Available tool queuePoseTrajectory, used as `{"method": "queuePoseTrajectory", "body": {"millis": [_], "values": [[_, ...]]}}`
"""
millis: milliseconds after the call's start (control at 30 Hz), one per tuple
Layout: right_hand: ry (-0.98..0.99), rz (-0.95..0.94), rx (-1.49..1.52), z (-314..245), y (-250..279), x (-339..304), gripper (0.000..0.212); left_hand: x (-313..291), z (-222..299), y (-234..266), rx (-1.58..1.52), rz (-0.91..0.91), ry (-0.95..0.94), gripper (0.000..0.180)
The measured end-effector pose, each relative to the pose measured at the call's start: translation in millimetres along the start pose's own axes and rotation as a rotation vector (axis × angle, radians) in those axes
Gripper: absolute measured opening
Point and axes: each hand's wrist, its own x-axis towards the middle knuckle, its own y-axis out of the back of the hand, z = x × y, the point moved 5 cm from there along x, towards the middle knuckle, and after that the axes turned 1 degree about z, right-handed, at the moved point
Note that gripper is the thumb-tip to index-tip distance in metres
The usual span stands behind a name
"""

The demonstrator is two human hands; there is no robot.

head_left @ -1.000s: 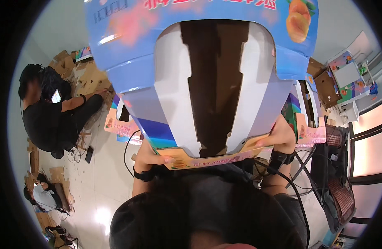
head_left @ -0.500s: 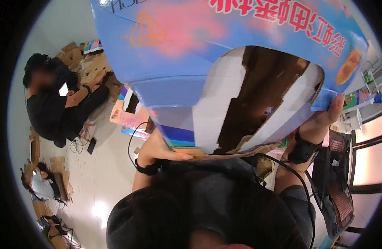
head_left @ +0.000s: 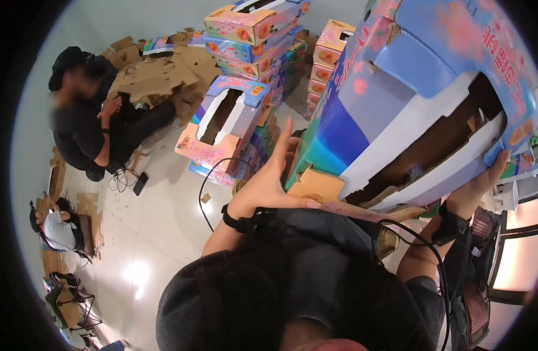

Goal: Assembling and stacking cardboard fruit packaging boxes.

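Carton (head_left: 394, 126), blue and pink with a long cut-out in its top, is held tilted at the upper right, its near edge just above the person's lap and its far end running out of view. The left hand (head_left: 266, 184) is clamped on the near left corner, thumb along the lower edge and index finger spread well apart; its other fingers are partly hidden. The right hand (head_left: 479, 181) is clamped on the right edge, fingertips showing there, the rest of its grip hard to tell. Pale room for moving lies left of the lap, while the nearest stack (head_left: 207, 151) stands close beyond the left hand. Three stacks of similar boxes can be counted, the second (head_left: 245, 32) and third (head_left: 324, 57) farther back, along with one dark phone (head_left: 141, 183) and two seated co-workers, one in black (head_left: 81, 126), one in a white top (head_left: 63, 229). Glossy tiled floor (head_left: 163, 222) carries flattened cardboard (head_left: 155, 79) near a plain wall (head_left: 152, 22); bright windows (head_left: 517, 257) line the right.
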Motion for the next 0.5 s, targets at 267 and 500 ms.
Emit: {"method": "queuePoseTrajectory", "body": {"millis": [267,500], "values": [[-0.468,-0.758,-0.254,75,56,-16,0.093,7,-28,-8,-0.161,0.105,0.058,0.126],[-0.636,-0.365,-0.028,119,47,-59,0.064,14,-30,-11,-0.37,0.222,0.334,0.116]]}}
